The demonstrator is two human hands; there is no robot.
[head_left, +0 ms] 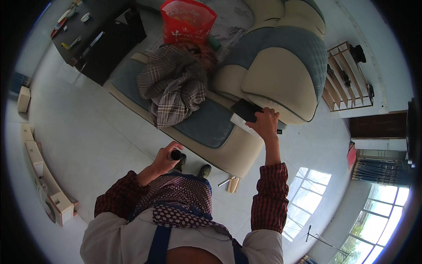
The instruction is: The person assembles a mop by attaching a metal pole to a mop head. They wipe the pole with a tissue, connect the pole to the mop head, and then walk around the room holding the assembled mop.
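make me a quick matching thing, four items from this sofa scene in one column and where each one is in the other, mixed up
Things:
1. dark flat device
2. small dark cylinder
3. plaid garment
4. red plastic bag

Places:
A. at the far end of the sofa
B. heaped on the sofa seat
C. under the right hand, on the sofa arm
D. in the left hand

Pairs: 1-C, 2-D, 3-B, 4-A
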